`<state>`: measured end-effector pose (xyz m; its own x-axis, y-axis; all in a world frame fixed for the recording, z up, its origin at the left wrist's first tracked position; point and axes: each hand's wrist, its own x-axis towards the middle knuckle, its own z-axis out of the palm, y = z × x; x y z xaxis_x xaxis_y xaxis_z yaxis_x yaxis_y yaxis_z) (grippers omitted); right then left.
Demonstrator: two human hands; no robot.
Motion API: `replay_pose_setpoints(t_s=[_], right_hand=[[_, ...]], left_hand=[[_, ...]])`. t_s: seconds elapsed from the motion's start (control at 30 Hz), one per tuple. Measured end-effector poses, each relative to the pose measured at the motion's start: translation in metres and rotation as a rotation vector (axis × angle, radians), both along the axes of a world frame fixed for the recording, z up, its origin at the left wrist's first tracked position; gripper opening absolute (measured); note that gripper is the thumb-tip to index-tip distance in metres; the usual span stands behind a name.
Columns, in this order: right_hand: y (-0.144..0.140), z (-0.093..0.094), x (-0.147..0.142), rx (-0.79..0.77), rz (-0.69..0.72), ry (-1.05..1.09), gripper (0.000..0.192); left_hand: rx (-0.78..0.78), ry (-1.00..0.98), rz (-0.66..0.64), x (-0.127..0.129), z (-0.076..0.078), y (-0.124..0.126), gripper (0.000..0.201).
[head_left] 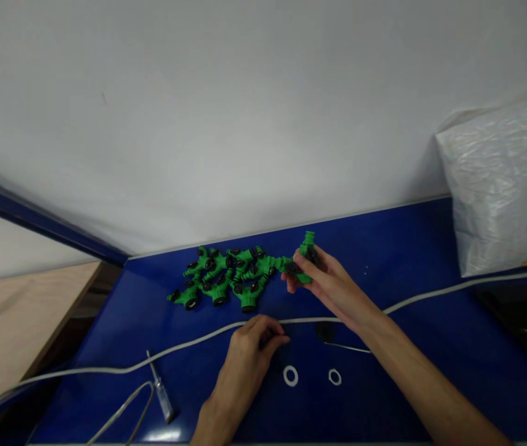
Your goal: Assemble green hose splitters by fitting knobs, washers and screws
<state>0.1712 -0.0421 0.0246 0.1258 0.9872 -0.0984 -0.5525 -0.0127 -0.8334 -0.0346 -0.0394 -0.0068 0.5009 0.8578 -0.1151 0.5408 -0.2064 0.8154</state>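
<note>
My right hand [326, 275] is closed around a green Y-shaped hose splitter [308, 240] with black valve levers, held above the blue table. One of its arms points up and the other reaches left toward a group of similar green hose splitters [219, 288] lying together at the back. My left hand [254, 344] rests low over the table, beside the white cable. Its fingers are curled and the thumb lies close to them; whatever they hold, if anything, is hidden. Near it lie a flat white ring washer [290, 376] and a white ring nut [334, 376].
A white cable [193, 342] crosses the blue table [397, 241]. At the left lie a screwdriver [161, 396] with a clear handle and a looped cord [126, 406]. A dark round piece [324, 331] sits under my right forearm. A plastic-wrapped package [505, 192] stands at the right.
</note>
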Motion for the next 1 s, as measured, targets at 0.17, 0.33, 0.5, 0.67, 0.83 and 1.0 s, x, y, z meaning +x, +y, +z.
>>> replay_pose_setpoints(t_s=[0.17,0.33,0.5,0.67,0.83,1.0], right_hand=[[0.003,-0.013,0.003,-0.004,-0.034,0.008,0.033],[-0.002,-0.018,-0.001,-0.028,-0.04,0.019,0.035],[-0.003,-0.025,-0.003,-0.055,-0.005,-0.083,0.036],[-0.004,-0.034,-0.008,-0.123,-0.108,-0.205,0.045],[-0.006,-0.034,-0.015,-0.202,-0.287,-0.593,0.087],[-0.008,-0.03,-0.016,-0.237,-0.275,-0.549,0.089]], left_hand=[[-0.078,-0.373,0.328,0.017,0.031,0.043,0.024],[-0.077,-0.553,0.225,0.041,0.03,0.071,0.02],[-0.193,-0.647,0.222,0.044,0.003,0.07,0.021],[-0.146,-0.578,0.222,0.045,0.002,0.063,0.026],[-0.062,-0.565,0.258,0.05,0.005,0.054,0.017],[-0.191,-0.59,0.243,0.048,-0.002,0.054,0.019]])
